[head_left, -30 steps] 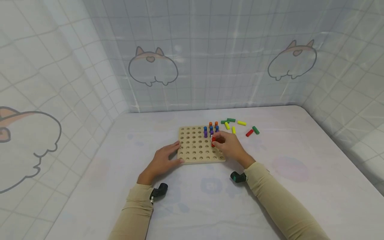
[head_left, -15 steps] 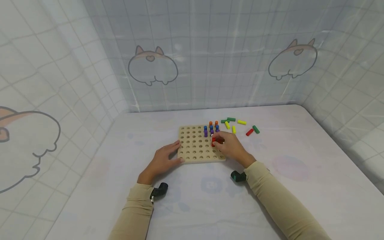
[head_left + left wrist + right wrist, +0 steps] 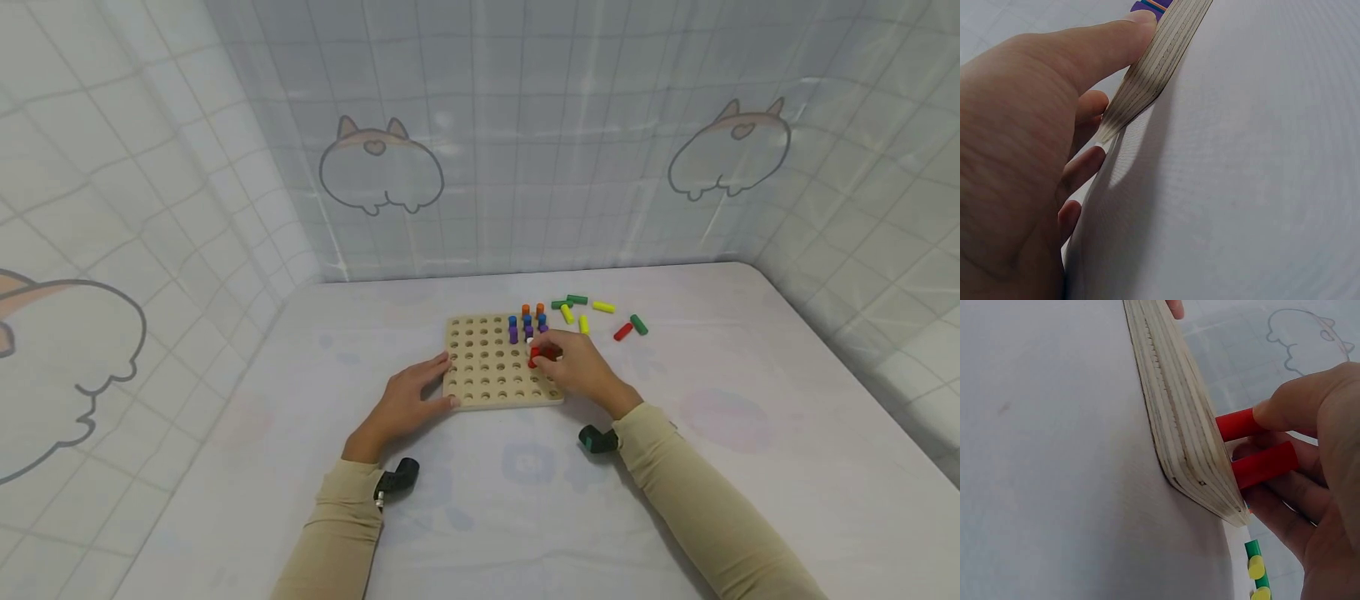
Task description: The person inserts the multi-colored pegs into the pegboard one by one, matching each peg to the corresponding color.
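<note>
A square wooden pegboard [image 3: 483,367] with rows of round holes lies on the table. My left hand [image 3: 408,404] rests against its left side, thumb at the near-left corner; in the left wrist view the thumb [image 3: 1107,50] touches the layered edge. Over the board's right part, my right hand [image 3: 579,367] pinches a red peg [image 3: 1238,425] between thumb and fingers. The peg's lower end meets the board. A second red peg [image 3: 1266,465] stands beside it, within the curve of the hand. Orange pegs [image 3: 526,310], blue pegs [image 3: 513,322] and purple pegs [image 3: 513,336] stand in holes farther back.
Loose green pegs [image 3: 577,299], yellow pegs [image 3: 603,307] and a red peg [image 3: 623,332] lie on the white-covered table right of the board. A pale curtain [image 3: 555,167] with cartoon drawings surrounds the table. Black wrist cameras [image 3: 597,440] sit under both sleeves.
Both hands keep almost the same place. The red peg in my right fingers looks slightly more tilted than before.
</note>
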Motion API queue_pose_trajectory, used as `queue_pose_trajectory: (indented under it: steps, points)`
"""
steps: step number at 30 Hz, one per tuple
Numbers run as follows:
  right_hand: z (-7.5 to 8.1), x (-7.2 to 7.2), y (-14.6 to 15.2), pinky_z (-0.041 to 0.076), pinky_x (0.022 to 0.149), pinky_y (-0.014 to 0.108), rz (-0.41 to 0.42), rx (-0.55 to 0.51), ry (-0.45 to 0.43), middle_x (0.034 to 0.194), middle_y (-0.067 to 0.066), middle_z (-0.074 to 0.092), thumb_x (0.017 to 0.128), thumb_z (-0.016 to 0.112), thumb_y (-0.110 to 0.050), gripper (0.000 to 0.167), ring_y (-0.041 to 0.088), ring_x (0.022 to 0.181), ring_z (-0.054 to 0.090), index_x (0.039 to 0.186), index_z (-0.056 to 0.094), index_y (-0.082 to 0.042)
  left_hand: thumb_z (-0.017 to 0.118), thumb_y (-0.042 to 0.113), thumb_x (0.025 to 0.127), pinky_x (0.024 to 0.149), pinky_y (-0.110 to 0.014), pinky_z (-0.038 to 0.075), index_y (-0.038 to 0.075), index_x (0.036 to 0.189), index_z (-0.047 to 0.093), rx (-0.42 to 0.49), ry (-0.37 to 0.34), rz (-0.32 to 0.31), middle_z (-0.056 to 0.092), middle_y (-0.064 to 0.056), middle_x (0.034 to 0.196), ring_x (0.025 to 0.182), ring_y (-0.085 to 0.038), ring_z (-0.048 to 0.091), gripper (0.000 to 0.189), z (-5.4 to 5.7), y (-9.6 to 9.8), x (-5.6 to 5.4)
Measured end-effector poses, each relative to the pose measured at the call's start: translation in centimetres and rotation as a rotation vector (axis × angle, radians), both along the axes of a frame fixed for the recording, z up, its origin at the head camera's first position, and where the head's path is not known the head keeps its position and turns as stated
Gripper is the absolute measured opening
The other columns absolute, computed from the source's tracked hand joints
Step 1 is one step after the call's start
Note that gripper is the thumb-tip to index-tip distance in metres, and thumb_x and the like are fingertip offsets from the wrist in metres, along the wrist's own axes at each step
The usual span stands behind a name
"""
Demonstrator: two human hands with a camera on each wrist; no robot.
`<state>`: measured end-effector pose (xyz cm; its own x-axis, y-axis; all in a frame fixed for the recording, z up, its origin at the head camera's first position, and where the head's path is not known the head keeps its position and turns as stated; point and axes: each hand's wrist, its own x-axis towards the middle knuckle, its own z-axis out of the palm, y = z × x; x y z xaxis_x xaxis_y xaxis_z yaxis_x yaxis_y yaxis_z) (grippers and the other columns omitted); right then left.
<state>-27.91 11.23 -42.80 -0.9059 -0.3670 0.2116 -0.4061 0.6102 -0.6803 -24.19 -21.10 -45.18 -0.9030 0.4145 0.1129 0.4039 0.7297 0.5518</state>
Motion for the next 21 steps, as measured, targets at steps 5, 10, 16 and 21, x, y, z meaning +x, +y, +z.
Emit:
queue_pose_trajectory:
  steps: [5,10,16,21]
  points:
    - [0.4,0.2,0.5,0.056,0.086,0.035,-0.008,-0.07,-0.044,0.101,-0.004,0.069,0.093,0.071,-0.013,0.015,0.015,0.093,0.064,0.108,0.072,-0.013,0.07,0.047,0.091,0.116,-0.056,0.026,0.011,0.152,0.045,0.001,0.013,-0.007,0.035,0.001,0.16,0.145,-0.033,0.034,0.075,-0.1,-0.1,-0.1]
    - [1.1,-0.1,1.8,0.056,0.087,0.038,-0.073,-0.172,-0.076,0.106,-0.002,0.07,0.095,0.072,-0.018,0.016,0.018,0.095,0.065,0.109,0.072,-0.012,0.07,0.047,0.091,0.115,-0.058,0.026,0.011,0.152,0.045,-0.001,0.017,-0.007,0.035,-0.001,0.16,0.144,-0.034,0.034,0.075,-0.1,-0.1,-0.1]
    - [1.4,-1.0,4.8,0.056,0.083,0.039,-0.191,-0.196,-0.035,0.108,0.004,0.071,0.096,0.07,-0.019,0.018,0.022,0.097,0.065,0.111,0.071,-0.009,0.071,0.046,0.091,0.116,-0.057,0.026,0.01,0.152,0.045,0.009,0.016,-0.011,0.035,-0.001,0.16,0.144,-0.034,0.034,0.075,0.1,0.0,0.0]
    - [1.2,-1.7,7.7,0.055,0.081,0.039,-0.309,-0.193,-0.009,0.107,0.008,0.07,0.097,0.069,-0.018,0.017,0.023,0.096,0.066,0.11,0.07,-0.007,0.07,0.046,0.092,0.116,-0.056,0.027,0.009,0.152,0.045,0.005,0.014,-0.01,0.035,-0.001,0.16,0.145,-0.034,0.034,0.075,0.0,0.0,0.0]
